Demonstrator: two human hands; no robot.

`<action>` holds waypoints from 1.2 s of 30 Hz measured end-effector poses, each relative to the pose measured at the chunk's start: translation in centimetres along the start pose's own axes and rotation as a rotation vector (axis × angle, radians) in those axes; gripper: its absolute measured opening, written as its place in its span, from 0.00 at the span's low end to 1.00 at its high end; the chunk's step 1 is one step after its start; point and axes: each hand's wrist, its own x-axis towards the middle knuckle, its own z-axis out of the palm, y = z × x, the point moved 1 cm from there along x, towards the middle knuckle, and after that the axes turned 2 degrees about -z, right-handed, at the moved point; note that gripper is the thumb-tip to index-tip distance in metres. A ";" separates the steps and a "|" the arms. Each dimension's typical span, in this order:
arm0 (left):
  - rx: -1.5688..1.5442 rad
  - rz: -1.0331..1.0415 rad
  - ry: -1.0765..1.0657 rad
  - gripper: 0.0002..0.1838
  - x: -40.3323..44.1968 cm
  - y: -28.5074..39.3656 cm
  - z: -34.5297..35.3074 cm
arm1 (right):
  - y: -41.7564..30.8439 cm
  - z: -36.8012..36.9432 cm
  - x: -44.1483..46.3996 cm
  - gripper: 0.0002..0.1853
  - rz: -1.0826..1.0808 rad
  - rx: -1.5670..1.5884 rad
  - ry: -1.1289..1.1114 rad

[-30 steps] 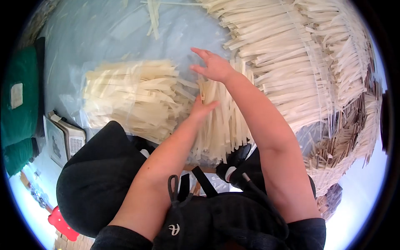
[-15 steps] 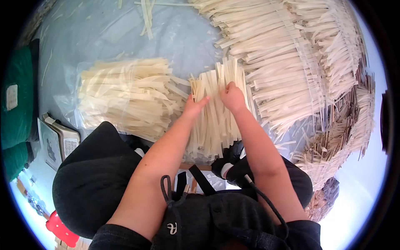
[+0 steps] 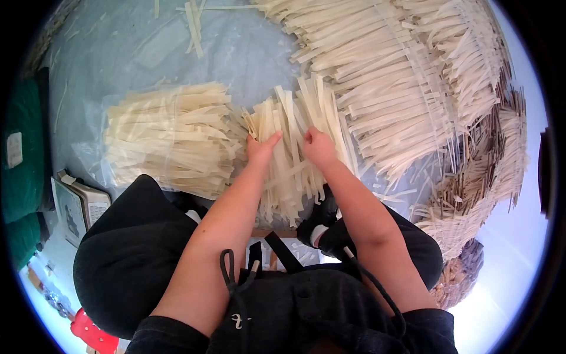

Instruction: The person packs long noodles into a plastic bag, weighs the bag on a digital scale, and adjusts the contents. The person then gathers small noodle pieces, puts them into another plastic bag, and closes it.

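Observation:
A loose bunch of pale, flat strips (image 3: 287, 186) lies between my knees, its strips running away from me. My left hand (image 3: 262, 148) grips the bunch at its left side, thumb on top and fingers wrapped underneath. On the right part of the same bunch, my right hand (image 3: 319, 147) is closed in a pinch on the strips; its fingertips are partly hidden. Strips fan apart between the two hands. To the left, a thick bundle of similar strips (image 3: 171, 138) lies sideways, partly covered by clear plastic.
Large rows of pale strips (image 3: 377, 76) cover the right side, with darker sticks (image 3: 492, 153) beyond them. Few loose strips (image 3: 193, 26) lie on the grey plastic sheet (image 3: 141, 53). A scale-like device (image 3: 79, 203) stands at left, near green sacks (image 3: 23, 147).
Both hands have shifted slightly left in view, partly with the camera. The strips between them have spread, and a gap has opened near the far ends of the bunch.

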 end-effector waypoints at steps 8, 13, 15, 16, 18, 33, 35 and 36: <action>0.021 -0.038 -0.040 0.46 -0.4 0.9 -0.4 | -1.2 -3.0 0.0 0.09 -0.186 -0.122 -0.227; -0.099 -0.062 -0.052 0.46 -1.7 2.4 -0.5 | -1.8 -1.8 -3.0 0.09 -0.702 -0.243 -0.291; -0.075 -0.073 -0.088 0.46 -2.1 3.3 -0.8 | -1.5 -2.0 -3.4 0.10 -0.673 -0.507 -0.703; -0.044 -0.087 -0.124 0.46 -2.2 3.4 -1.0 | -1.2 -2.8 -3.5 0.10 -0.674 -0.508 -0.705; -0.074 -0.093 -0.146 0.45 -1.3 2.7 -1.2 | 0.1 -5.8 -3.3 0.09 -0.742 -0.527 -0.718; -0.154 -0.145 -0.242 0.42 0.6 1.2 -1.5 | -0.2 -6.7 0.4 0.25 -0.337 -0.246 -0.531; -0.150 -0.164 -0.256 0.46 0.7 1.1 -1.6 | -0.6 -3.5 1.8 0.27 -0.262 -0.100 -0.361; -0.158 -0.169 -0.256 0.47 0.7 1.1 -1.4 | -0.4 -2.3 2.3 0.29 -0.186 0.036 -0.189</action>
